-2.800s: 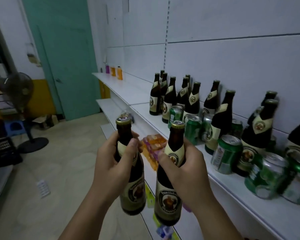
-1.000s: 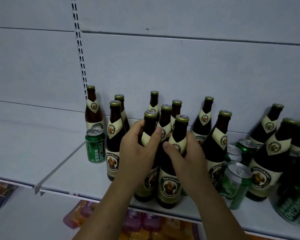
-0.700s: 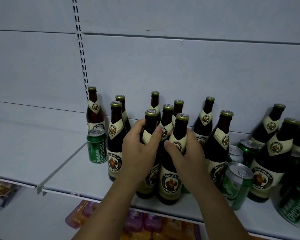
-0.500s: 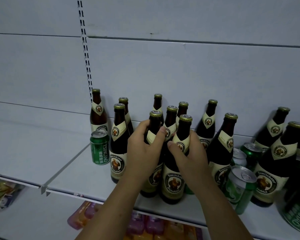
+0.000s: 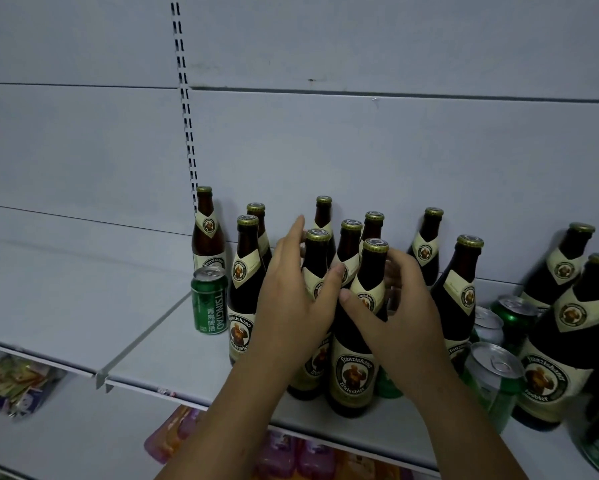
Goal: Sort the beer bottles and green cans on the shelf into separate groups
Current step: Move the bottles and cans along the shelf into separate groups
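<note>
Several brown beer bottles with cream labels stand clustered on the white shelf (image 5: pixel 173 355). Two front ones stand side by side: the left bottle (image 5: pixel 317 258) and the right bottle (image 5: pixel 355 372). My left hand (image 5: pixel 291 306) is beside the left bottle with its fingers stretched upward and only the thumb near the neck. My right hand (image 5: pixel 402 320) is spread loosely about the right bottle's neck, thumb tip on the label. One green can (image 5: pixel 209 303) stands at the cluster's left. Other green cans (image 5: pixel 492 379) sit among bottles (image 5: pixel 550 358) on the right.
The shelf's left section (image 5: pixel 66 306) is bare up to a seam. A slotted upright (image 5: pixel 187 133) runs up the white back wall. Coloured snack packets (image 5: pixel 14 382) lie on the lower shelf, and pink and orange packs (image 5: pixel 291 455) below the bottles.
Both bottles went from in front of my chest onto the shelf's front row. Since half a second ago my fingers have loosened and spread off the necks.
</note>
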Demonstrator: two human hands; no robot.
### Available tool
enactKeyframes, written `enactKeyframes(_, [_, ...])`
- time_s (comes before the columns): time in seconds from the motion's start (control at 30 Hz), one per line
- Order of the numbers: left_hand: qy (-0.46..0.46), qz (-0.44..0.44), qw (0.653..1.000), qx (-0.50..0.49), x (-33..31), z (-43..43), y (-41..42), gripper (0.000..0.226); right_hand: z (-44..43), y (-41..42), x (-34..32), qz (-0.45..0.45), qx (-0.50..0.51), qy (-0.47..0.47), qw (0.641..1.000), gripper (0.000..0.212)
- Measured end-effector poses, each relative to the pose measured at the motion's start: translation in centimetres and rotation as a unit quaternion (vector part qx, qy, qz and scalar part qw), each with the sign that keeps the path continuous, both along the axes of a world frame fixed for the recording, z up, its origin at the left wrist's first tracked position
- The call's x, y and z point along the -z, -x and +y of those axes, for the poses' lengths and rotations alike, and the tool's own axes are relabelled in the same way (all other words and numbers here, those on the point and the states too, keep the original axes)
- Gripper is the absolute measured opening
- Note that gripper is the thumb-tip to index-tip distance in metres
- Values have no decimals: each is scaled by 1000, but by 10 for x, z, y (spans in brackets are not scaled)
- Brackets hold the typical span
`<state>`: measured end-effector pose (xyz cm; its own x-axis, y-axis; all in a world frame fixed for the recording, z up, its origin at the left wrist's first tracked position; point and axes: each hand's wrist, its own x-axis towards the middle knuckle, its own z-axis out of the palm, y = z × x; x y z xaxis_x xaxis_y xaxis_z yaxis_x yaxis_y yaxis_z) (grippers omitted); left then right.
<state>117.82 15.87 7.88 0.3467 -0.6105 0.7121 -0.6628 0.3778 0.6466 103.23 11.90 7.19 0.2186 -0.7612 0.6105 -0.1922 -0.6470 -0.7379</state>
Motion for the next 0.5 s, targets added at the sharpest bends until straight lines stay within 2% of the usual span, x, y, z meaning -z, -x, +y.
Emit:
enactKeyframes(0.07, [7, -18, 1000, -2, -12, 8, -2, 74, 3, 4, -12, 7, 5, 23, 1000, 67])
enactKeyframes(0.23, [31, -91, 995, -31, -62, 31, -12, 58, 10, 13, -69, 65, 8, 133, 989, 64])
enactKeyframes(0.37, [17, -122, 991, -47, -109, 47, -33, 41, 9, 2, -123, 166, -49, 150, 973, 53])
enactKeyframes(0.5, [-4, -143, 987, -80, -147, 55, -66, 32, -17, -28, -169, 296, -106, 155, 936, 47])
